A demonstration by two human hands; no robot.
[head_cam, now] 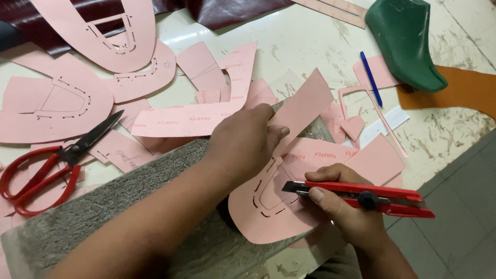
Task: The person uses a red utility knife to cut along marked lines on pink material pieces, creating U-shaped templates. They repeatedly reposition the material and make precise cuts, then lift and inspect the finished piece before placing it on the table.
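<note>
Far left: red-handled scissors (pixel 49 165) lie on the white table (pixel 310 41), blades slightly parted, resting on pink scraps. Nobody touching them.

Above them: large pink pattern pieces (pixel 57 103) with slotted cut-outs, overlapping each other. A dark maroon leather sheet (pixel 227 10) runs along the top edge.

Centre-left: grey felt-like cutting pad (pixel 129 181) runs diagonally; the left forearm lies across it.

Centre: left hand (pixel 245 142) is palm down, fingers curled and closed on the edge of a pink card strip (pixel 302 106), lifting that end up. Hand also presses down on the pink pattern piece (pixel 268 206) under it.

That pattern piece is rounded, with a row of short slots, sitting on the pad's right end and overhanging it toward the person.

Centre-right: right hand (pixel 341 204) is wrapped tight around a red utility knife (pixel 361 195), thumb on top of the body. Blade tip is down at the pattern piece, near the slots. Can't tell if it's cutting through.

Right: more pink offcuts (pixel 374 160), a white scrap, a blue pen (pixel 370 77) lying loose.

Far right top: green shoe last (pixel 408 39) on its side, toe over an orange leather piece (pixel 460 90).
</note>
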